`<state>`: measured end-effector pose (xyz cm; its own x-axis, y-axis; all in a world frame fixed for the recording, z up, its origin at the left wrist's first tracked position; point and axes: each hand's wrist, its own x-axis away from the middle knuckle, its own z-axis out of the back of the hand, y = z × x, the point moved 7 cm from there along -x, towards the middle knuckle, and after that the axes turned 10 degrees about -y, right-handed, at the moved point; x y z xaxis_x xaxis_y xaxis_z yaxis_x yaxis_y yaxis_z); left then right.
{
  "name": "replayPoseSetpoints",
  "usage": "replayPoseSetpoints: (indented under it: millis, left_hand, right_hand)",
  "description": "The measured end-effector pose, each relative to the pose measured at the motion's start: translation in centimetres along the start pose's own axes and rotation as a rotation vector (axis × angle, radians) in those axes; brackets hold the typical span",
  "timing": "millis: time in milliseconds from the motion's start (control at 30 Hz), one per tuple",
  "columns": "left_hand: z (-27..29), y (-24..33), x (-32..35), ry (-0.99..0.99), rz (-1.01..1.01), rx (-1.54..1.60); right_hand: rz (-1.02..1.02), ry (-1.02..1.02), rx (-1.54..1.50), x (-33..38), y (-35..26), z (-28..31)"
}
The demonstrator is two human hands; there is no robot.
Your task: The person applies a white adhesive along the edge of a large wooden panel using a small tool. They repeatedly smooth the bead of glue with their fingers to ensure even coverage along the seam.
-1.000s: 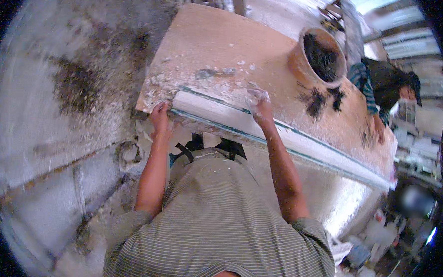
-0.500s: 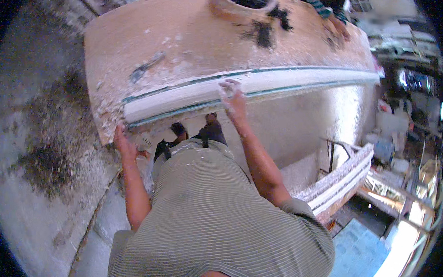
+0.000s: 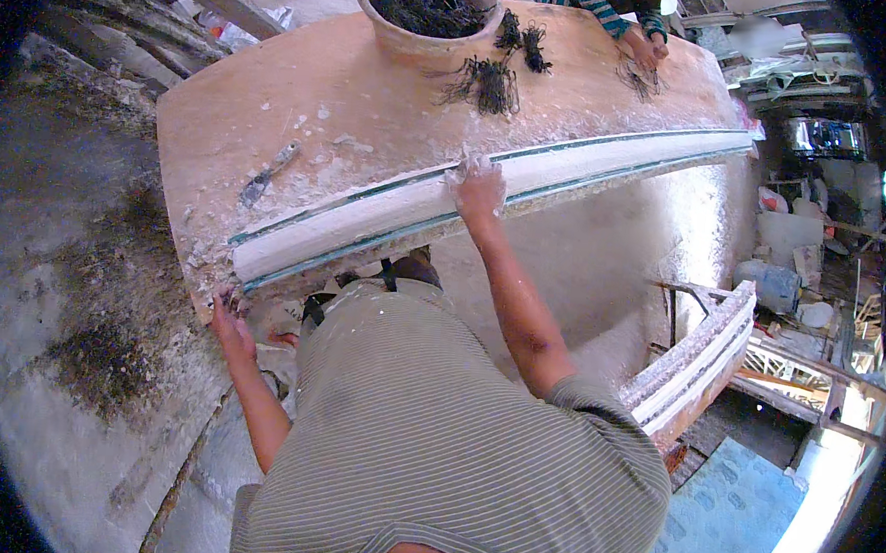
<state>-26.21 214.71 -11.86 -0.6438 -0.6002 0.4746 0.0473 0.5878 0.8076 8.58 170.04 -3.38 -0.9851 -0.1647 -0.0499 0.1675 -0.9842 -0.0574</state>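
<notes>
The right hand (image 3: 480, 186), dusted white, lies flat with its fingers spread on the top of the long white moulding (image 3: 386, 218); it presses down and pinches nothing. The moulding runs along the near edge of the table (image 3: 372, 103), from about 8 o'clock up toward 2 o'clock of the picture, between two thin dark strips. The left hand (image 3: 230, 323) is at 8 o'clock of the right one, down by the table's lower corner just under the moulding's left end; its fingers are loosely open against the crumbly edge, though whether they grip anything I cannot tell.

At 10 o'clock from the right hand a scraper (image 3: 266, 175) lies on the powdery tabletop, apart from the moulding. At 12 o'clock stands a clay bowl (image 3: 426, 30) filled with dark fibre, and loose bundles of fibre (image 3: 488, 79) lie beside it. At 1 o'clock another person's hand (image 3: 643, 49) rests on the far edge of the table. At 4 o'clock, low beside the table, more mouldings (image 3: 699, 355) are stacked.
</notes>
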Motion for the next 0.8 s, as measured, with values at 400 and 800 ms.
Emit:
replayPoseSetpoints:
  millis: [400,800]
  left_hand:
    - [-1.9,1.3,-0.4,0.195,-0.060,-0.196]
    - [-4.3,5.0,1.7,0.225,-0.249,-0.402]
  right_hand:
    - [0.410,0.106,-0.717,-2.9,-3.4,2.8]
    - [-0.259,-0.036,-1.004,3.8,2.3,0.9]
